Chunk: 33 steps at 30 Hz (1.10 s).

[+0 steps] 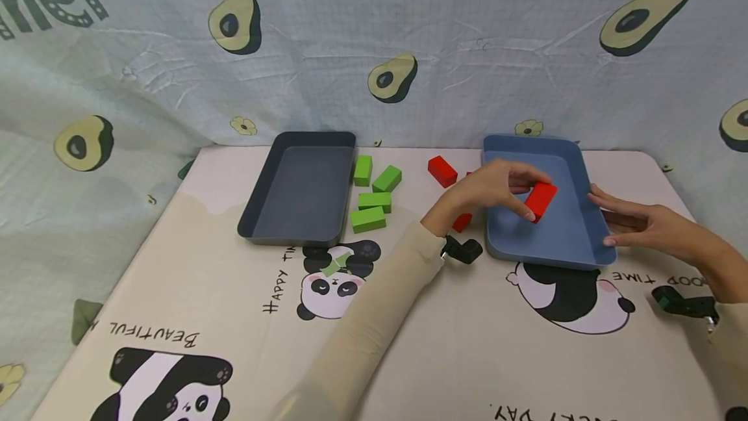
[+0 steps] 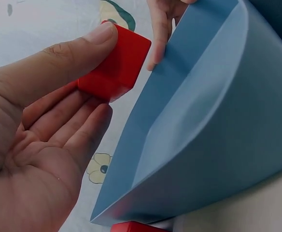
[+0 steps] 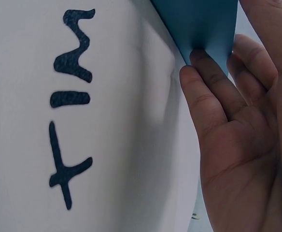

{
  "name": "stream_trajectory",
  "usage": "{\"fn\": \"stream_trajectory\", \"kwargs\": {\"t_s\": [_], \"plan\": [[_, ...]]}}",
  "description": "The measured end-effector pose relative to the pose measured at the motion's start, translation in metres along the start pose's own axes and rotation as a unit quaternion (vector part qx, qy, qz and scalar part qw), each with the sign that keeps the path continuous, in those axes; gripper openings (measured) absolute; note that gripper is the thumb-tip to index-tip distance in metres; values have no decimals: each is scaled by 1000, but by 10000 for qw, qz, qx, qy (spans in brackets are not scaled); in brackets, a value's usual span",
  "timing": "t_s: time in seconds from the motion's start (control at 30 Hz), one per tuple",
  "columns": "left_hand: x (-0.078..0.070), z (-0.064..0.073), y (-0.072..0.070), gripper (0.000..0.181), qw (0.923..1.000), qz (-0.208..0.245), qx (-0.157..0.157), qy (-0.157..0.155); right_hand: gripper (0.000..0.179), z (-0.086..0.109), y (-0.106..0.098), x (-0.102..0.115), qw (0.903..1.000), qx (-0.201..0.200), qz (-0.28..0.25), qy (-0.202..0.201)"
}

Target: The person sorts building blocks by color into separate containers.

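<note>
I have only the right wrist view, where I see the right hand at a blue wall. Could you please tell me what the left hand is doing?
Observer: The left hand pinches a red block.
Operator: Thank you. Do you see other red blocks near it?
Observer: Yes, other red blocks lie between the blue tray and the dark grey tray.
Operator: And is there please any block of another colour?
Observer: Yes, four green blocks lie beside the dark grey tray.

red block (image 1: 462,222) partly hidden, panda (image 1: 166,385) cropped
</note>
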<state>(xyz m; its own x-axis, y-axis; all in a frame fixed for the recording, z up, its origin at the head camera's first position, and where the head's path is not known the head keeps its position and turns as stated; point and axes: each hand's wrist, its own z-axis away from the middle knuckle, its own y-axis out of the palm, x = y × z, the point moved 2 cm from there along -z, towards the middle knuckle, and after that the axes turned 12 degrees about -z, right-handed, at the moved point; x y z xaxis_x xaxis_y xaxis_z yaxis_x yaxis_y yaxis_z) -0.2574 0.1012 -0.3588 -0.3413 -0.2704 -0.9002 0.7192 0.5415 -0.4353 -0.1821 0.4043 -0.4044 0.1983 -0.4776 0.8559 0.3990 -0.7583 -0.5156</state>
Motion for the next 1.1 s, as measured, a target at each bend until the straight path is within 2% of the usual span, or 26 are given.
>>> {"fn": "stream_trajectory", "kwargs": {"t_s": [0.27, 0.47, 0.6, 0.9, 1.1], "plan": [[0, -10, -1, 61, 9997, -204, 109, 51, 83, 0, 0, 0, 10000, -53, -19, -4], [1, -18, -1, 62, 9993, -299, 131, -153, 83, -1, -1, -1, 10000, -40, -61, 28], [0, -22, 1, 61, 9990, -216, 105, -368, 83, -2, -2, -1, 9999, 71, -84, -2], [-7, -32, 3, 59, 9990, -280, 111, -318, 82, -3, -1, 0, 9999, 29, -149, 24], [-4, -40, 5, 58, 9991, -91, 126, -396, 83, -2, -1, -1, 9999, 39, -106, 54]]}}
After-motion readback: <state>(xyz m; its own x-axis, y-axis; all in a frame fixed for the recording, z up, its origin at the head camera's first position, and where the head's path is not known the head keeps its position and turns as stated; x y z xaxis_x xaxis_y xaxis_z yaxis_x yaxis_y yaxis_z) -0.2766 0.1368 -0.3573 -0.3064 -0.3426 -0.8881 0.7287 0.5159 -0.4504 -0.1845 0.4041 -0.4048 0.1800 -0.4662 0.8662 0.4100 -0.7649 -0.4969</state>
